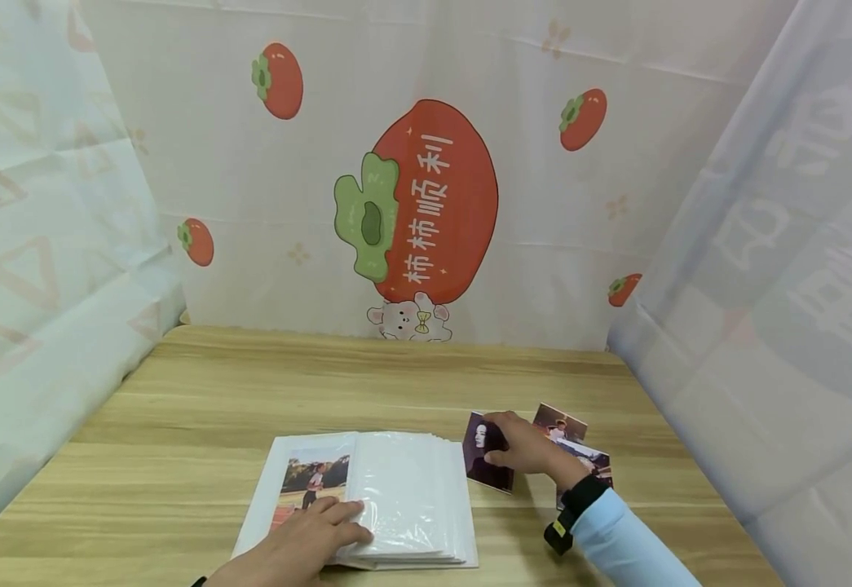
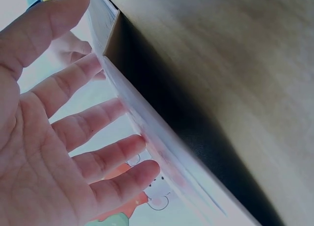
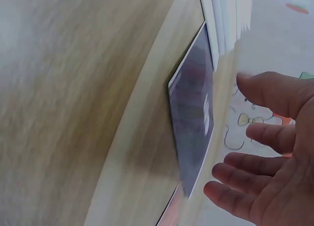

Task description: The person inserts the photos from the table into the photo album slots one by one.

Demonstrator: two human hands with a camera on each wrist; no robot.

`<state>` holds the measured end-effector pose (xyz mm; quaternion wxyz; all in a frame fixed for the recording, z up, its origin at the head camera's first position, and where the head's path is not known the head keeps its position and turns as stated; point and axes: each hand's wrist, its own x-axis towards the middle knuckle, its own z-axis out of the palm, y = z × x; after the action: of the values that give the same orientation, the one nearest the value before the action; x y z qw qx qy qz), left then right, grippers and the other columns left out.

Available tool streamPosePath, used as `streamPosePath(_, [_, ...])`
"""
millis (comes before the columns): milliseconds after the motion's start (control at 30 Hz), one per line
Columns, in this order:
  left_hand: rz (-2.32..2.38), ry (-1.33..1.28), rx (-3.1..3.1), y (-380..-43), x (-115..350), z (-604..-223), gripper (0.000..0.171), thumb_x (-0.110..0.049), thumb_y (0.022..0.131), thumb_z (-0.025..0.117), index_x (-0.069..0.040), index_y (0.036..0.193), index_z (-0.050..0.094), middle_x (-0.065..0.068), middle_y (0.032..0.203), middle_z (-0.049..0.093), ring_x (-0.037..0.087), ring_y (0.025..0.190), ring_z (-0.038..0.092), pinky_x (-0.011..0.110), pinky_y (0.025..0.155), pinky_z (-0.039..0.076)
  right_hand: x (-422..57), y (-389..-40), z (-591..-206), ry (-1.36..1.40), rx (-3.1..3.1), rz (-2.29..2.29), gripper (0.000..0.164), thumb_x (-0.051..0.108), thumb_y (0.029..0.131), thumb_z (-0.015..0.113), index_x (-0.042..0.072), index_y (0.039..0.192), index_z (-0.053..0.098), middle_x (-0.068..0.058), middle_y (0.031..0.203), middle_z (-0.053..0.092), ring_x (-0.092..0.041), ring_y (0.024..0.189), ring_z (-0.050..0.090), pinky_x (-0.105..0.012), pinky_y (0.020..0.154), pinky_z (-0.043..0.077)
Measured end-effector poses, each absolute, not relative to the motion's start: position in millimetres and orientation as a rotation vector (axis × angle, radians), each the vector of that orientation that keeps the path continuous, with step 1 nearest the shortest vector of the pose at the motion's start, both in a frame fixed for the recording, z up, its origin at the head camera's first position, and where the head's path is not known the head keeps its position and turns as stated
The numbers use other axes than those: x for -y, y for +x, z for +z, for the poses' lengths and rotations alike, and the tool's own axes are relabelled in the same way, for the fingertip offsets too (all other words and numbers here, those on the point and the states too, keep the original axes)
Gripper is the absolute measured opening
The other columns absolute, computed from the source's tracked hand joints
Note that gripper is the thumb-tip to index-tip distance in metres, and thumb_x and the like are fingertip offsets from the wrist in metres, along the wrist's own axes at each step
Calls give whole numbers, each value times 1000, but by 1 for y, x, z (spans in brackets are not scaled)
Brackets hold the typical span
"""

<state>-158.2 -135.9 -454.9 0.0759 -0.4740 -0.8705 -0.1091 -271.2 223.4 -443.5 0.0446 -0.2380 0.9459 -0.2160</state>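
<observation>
A white photo album (image 1: 411, 489) lies spread on the wooden table, with clear pocket pages on its right half. Its left page holds a photo of a runner (image 1: 313, 481). My left hand (image 1: 301, 538) rests on the lower middle of the album, fingers straight and spread in the left wrist view. Just right of the album is a dark portrait photo (image 1: 478, 448), its right part covered by my right hand (image 1: 524, 447) in the head view. From the right wrist view, the right fingers (image 3: 240, 178) are loosely bent beside this dark photo (image 3: 194, 108) and grip nothing.
Two more photos, one with a figure (image 1: 559, 424) and one overlapping it (image 1: 593, 461), lie right of the right hand. Printed cloth with persimmons (image 1: 433, 204) hangs behind the table (image 1: 249, 375) and along both sides. A black wrist strap (image 1: 585, 496) circles the right wrist.
</observation>
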Motion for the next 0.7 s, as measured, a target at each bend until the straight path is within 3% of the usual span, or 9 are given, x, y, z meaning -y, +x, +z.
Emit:
streamPosePath(200, [-334, -1423, 2608, -159, 135, -454, 46, -54, 75, 66, -22, 108, 65, 8, 118, 57, 30, 101, 54, 39, 75, 47, -236, -279, -452, -580, -2938, -652, 63, 14, 77, 75, -5, 130, 45, -21, 120, 50, -30, 107, 50, -46, 89, 40])
streamPosePath(433, [-332, -1421, 2588, -160, 134, -453, 44, -52, 75, 68, -21, 105, 66, 7, 115, 58, 29, 99, 54, 37, 73, 47, -241, -282, -452, -475, -2904, -581, 77, 17, 74, 78, -10, 134, 39, -26, 126, 47, -36, 116, 44, -47, 97, 34])
streamPosePath(700, [-401, -1396, 2623, -158, 131, -450, 38, -40, 72, 76, -19, 101, 66, 9, 114, 56, 30, 100, 52, 37, 65, 49, -240, -282, -452, -504, -2895, -545, 69, 14, 74, 78, -13, 128, 43, -22, 118, 52, -34, 110, 48, -47, 94, 36])
